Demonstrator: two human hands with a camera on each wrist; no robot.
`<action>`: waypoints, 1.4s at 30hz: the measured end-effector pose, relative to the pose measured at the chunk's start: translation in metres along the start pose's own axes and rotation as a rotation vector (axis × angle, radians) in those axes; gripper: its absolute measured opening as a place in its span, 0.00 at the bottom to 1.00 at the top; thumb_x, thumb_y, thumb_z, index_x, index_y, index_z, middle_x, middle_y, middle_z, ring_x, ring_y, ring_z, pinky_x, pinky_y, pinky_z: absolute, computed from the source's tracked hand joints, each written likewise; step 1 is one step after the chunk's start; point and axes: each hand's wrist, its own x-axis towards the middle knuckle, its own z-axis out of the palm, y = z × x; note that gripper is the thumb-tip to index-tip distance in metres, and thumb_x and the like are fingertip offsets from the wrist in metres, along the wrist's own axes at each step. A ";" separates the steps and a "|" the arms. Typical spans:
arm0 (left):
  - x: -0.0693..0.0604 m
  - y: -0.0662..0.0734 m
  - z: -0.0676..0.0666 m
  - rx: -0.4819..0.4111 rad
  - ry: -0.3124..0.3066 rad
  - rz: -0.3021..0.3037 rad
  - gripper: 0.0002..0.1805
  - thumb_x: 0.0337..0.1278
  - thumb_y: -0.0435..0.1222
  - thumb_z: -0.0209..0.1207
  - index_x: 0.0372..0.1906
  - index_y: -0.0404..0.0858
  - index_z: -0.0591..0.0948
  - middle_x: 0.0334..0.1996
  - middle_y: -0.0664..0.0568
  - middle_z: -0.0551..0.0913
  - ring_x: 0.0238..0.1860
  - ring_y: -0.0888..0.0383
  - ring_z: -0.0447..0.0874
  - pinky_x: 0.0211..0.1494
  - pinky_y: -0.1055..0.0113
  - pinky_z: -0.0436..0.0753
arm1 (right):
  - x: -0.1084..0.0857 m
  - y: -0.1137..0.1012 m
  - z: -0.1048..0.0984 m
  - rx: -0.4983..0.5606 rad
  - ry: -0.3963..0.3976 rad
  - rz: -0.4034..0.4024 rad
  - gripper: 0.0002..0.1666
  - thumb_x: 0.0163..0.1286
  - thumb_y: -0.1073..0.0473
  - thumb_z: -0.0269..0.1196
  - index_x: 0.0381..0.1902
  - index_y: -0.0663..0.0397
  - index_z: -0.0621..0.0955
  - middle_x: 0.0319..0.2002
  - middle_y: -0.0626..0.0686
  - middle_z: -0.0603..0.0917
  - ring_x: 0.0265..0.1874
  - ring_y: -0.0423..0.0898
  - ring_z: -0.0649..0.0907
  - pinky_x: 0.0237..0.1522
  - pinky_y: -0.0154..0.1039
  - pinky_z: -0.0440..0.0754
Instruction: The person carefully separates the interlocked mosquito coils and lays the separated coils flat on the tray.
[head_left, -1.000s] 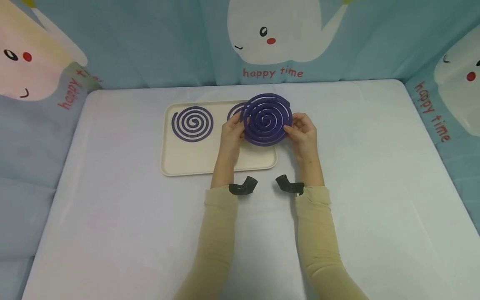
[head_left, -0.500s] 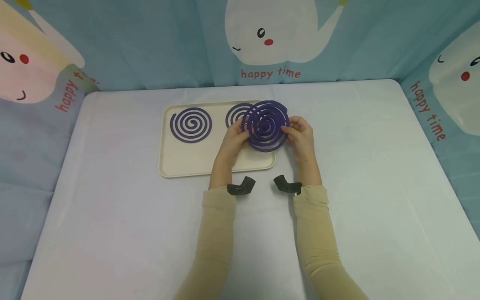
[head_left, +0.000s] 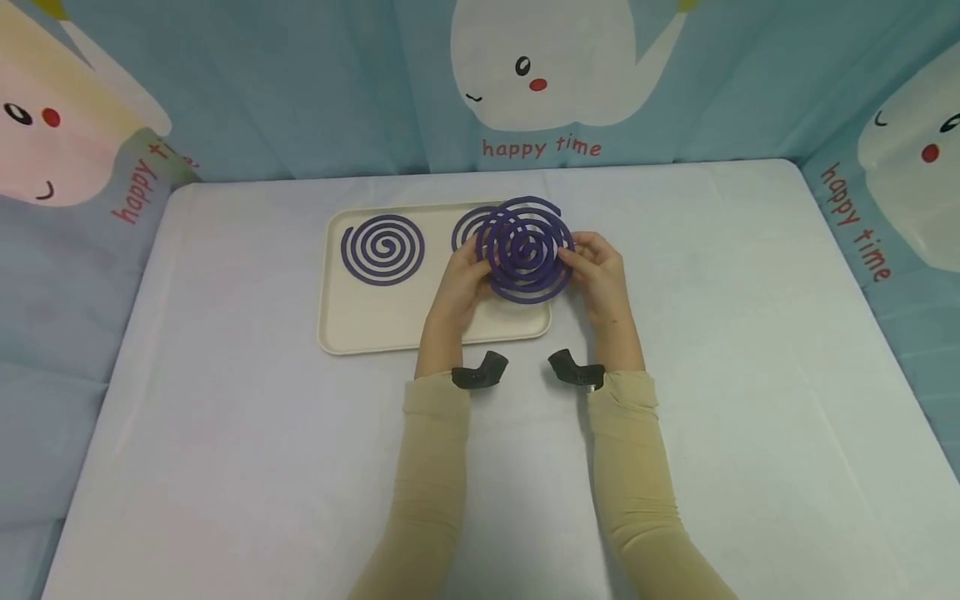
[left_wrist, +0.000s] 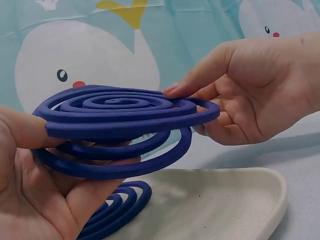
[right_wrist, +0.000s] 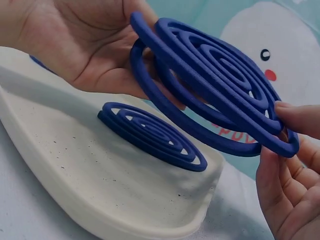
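Two interlocked purple-blue mosquito coils [head_left: 528,250] are held up over the right part of a cream tray [head_left: 375,321]. At their left edge my left hand [head_left: 457,287] grips them, thumb on top and fingers beneath. My right hand [head_left: 602,279] pinches the right edge between thumb and fingers. In the left wrist view, the lower coil [left_wrist: 100,171] hangs below the upper coil [left_wrist: 135,125], with a gap between their outer rings. Another mosquito coil [right_wrist: 155,137] lies in the tray underneath, partly hidden in the head view. One more coil [head_left: 386,245] lies flat at the tray's left.
A white-covered table [head_left: 225,467] surrounds the tray. Behind it hangs a blue curtain [head_left: 337,92] printed with whales and lettering. Dark wrist mounts [head_left: 480,372] jut inward from both sleeves.
A second ago the held coils looked closely stacked; now their rings are offset and partly apart. Both hands have come slightly lower in the head view and a little closer together.
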 end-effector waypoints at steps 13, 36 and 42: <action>-0.007 0.004 -0.004 -0.136 -0.001 0.001 0.21 0.64 0.25 0.47 0.62 0.30 0.67 0.40 0.50 0.81 0.39 0.58 0.83 0.43 0.65 0.84 | -0.001 0.002 0.000 0.067 0.080 0.019 0.12 0.61 0.76 0.59 0.24 0.56 0.77 0.21 0.48 0.79 0.21 0.40 0.77 0.28 0.28 0.77; -0.007 0.015 -0.014 -0.205 0.046 0.042 0.14 0.66 0.28 0.48 0.54 0.32 0.74 0.36 0.50 0.83 0.35 0.58 0.85 0.38 0.66 0.85 | 0.000 0.003 0.007 0.019 0.086 0.040 0.05 0.65 0.68 0.60 0.29 0.56 0.77 0.25 0.47 0.78 0.25 0.39 0.76 0.29 0.27 0.76; -0.004 0.014 -0.015 -0.227 0.085 0.024 0.10 0.67 0.28 0.48 0.48 0.37 0.76 0.33 0.52 0.85 0.35 0.59 0.85 0.41 0.66 0.84 | 0.001 0.005 0.003 0.044 0.132 0.049 0.06 0.64 0.69 0.60 0.27 0.56 0.77 0.25 0.48 0.78 0.24 0.40 0.76 0.29 0.27 0.76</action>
